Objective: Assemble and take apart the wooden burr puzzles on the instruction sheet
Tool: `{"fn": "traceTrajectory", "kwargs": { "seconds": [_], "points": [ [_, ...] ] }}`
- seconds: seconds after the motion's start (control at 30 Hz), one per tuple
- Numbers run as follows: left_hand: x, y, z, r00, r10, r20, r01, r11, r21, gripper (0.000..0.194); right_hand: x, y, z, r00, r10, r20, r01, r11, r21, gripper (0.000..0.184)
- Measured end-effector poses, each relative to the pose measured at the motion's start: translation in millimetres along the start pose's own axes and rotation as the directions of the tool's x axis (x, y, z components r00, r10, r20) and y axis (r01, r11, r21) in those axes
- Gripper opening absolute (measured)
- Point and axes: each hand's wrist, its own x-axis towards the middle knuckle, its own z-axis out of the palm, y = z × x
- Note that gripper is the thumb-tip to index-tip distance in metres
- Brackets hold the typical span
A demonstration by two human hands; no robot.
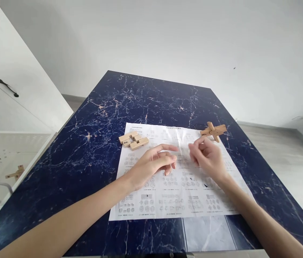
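Note:
Over the middle of a printed instruction sheet (167, 211), my left hand (154, 162) is open, its index finger stretched out and the others loosely bent, with nothing in it. To its right, my right hand (206, 157) has its fingers curled in towards the thumb, slightly blurred; no object shows in them. Just beyond the right hand, a wooden cross-shaped puzzle (213, 131) of interlocked bars rests at the sheet's upper right edge. Notched wooden puzzle pieces (133, 139), one marked with a 3, lie at the upper left, beyond the left hand and apart from it.
The sheet lies creased on a dark blue marble-patterned table (146, 93). A pale transparent-looking strip (207, 234) is at the near edge. On the left are a white cabinet (19, 64) and, lower down, another wooden cross puzzle (15, 173) beside a chair. A grey-white wall stands behind.

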Motion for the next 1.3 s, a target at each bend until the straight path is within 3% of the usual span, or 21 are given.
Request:
{"fn": "traceTrajectory", "kwargs": {
  "seconds": [0.07,0.13,0.2,0.27,0.3,0.37,0.43,0.5,0.63,0.77,0.87,1.03,1.17,1.3],
  "points": [
    [-2,1,1.2,0.999,0.028,0.015,-0.030,0.987,0.156,0.031,-5,-3,4,0.988,-0.030,0.150,0.056,0.984,-0.169,0.028],
    [-3,0,0.3,0.993,0.117,0.003,-0.107,0.894,0.435,0.025,-7,-3,6,0.970,-0.048,0.236,0.114,0.955,-0.274,0.028],
    [-3,-2,-3.9,0.955,0.296,0.027,-0.211,0.614,0.761,0.019,-7,-2,6,0.960,-0.064,0.272,0.149,0.941,-0.303,0.029],
    [0,-4,-11.6,0.882,0.460,0.105,-0.225,0.215,0.950,0.018,-6,0,6,0.956,-0.070,0.285,0.157,0.943,-0.294,0.029],
    [1,-4,-16.6,0.853,0.508,0.120,-0.171,0.055,0.984,0.021,-6,1,6,0.954,-0.069,0.291,0.156,0.944,-0.290,0.029],
    [4,-3,-27.9,0.806,0.588,0.073,0.008,-0.134,0.991,0.034,-6,3,5,0.951,-0.066,0.302,0.158,0.944,-0.291,0.029],
    [6,1,-40.0,0.781,0.624,0.020,0.169,-0.241,0.956,0.049,-6,3,5,0.950,-0.071,0.304,0.167,0.938,-0.304,0.029],
    [6,8,-51.2,0.785,0.619,-0.002,0.247,-0.310,0.918,0.059,-5,3,5,0.948,-0.086,0.306,0.186,0.931,-0.313,0.028],
    [5,25,-67.0,0.832,0.549,-0.081,0.309,-0.337,0.889,0.070,-5,4,6,0.941,-0.126,0.315,0.228,0.922,-0.311,0.026],
    [4,30,-71.2,0.840,0.526,-0.136,0.323,-0.283,0.903,0.066,-5,4,6,0.936,-0.144,0.320,0.247,0.917,-0.312,0.025],
    [5,21,-62.4,0.852,0.518,-0.075,0.219,-0.223,0.950,0.061,-5,4,6,0.935,-0.142,0.324,0.250,0.914,-0.319,0.024],
    [5,-3,-32.2,0.871,0.477,0.118,-0.082,-0.096,0.992,0.070,-4,1,7,0.949,-0.120,0.291,0.213,0.927,-0.310,0.027],
    [5,-11,-25.4,0.899,0.427,0.095,-0.110,0.010,0.994,0.077,-4,0,7,0.958,-0.092,0.273,0.178,0.934,-0.310,0.028],
    [4,3,-40.7,0.941,0.326,0.094,-0.110,0.032,0.993,0.100,-6,5,6,0.950,-0.108,0.292,0.201,0.930,-0.309,0.025]
  ]
}}
